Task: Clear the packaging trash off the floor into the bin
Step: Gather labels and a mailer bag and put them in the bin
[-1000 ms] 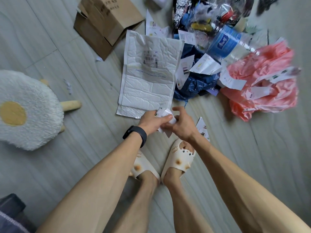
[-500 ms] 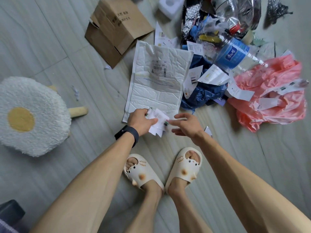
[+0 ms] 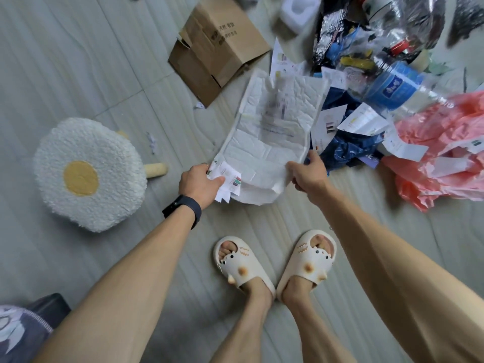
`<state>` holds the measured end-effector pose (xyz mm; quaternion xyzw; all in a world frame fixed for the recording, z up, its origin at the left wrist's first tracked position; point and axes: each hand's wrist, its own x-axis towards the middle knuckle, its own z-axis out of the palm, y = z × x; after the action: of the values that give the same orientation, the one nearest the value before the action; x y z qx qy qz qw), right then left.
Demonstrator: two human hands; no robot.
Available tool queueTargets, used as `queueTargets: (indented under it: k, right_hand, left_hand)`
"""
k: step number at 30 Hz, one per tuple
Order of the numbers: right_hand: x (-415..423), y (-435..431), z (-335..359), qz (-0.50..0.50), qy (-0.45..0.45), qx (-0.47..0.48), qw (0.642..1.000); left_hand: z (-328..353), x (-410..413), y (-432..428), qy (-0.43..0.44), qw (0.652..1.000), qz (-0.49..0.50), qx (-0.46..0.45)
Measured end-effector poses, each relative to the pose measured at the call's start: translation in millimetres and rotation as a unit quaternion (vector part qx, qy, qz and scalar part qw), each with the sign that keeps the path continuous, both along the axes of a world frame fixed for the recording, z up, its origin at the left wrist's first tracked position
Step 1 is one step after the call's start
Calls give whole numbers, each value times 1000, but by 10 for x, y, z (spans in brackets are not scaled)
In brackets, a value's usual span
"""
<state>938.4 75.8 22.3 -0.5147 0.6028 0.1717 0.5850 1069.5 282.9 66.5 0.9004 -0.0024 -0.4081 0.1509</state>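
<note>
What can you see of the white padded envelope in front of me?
The white padded envelope looks like crinkled quilted plastic with a blurred label mid-face. It is bowed, long edges curling up. The right hand grips its near right edge; the left hand, holding paper scraps, is at its near left corner.

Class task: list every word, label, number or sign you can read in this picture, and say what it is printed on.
Cardboard box: two rows of dark Chinese characters, too blurred to quote.
Water bottle: white characters on its blue label, unreadable.
White mailer: shipping label, motion-blurred.
Paper slips in left hand: print too small.
No text can be quoted.
</note>
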Motion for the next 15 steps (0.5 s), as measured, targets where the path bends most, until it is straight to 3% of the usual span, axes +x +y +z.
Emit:
queueTargets:
  k: [2,6,15]
  right_hand:
    - [-133,-29,321,-31,-46,31,998]
    - [-451,-256,1245,-94,-51,0,994]
    - [-1142,-703,3720,32,41,-221,974]
  left_hand:
    - [267,27,-1,-7,1000,16,-1]
    - [1121,95,-170,-24,999,24,-13]
    - [3470,92,-925,-71,995,-10,-67]
